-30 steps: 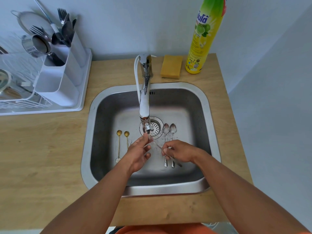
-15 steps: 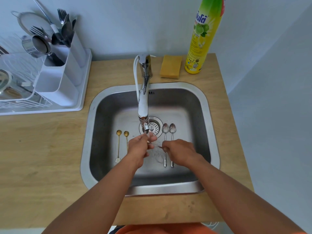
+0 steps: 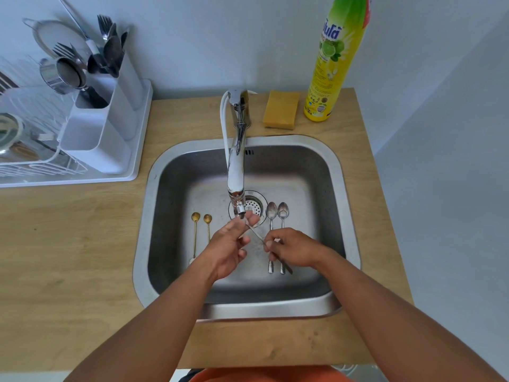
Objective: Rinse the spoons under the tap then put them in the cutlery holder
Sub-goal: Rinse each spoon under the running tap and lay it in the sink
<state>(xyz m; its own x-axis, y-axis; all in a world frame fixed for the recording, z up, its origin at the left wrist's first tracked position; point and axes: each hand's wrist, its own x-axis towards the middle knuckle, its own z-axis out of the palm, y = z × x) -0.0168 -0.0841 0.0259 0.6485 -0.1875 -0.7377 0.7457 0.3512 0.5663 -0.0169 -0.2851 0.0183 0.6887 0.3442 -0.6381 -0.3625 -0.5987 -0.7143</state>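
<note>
Currently, step: rinsing one spoon [image 3: 254, 233] under tap [image 3: 240, 210].
Fingers: right hand [image 3: 296, 248] pinches handle; left hand [image 3: 231, 244] curls round bowl end.
Next: carry to cutlery holder [image 3: 102, 128], upper left.

Bright, even daylight, soft shadows, wide-angle distortion

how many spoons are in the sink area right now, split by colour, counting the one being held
gold spoons lying in the sink: 2, one and one
silver spoons lying in the sink: 2, one and one
silver spoon held under the tap: 1, gripped by the right hand, with the left hand at its bowl end
total: 5
</note>
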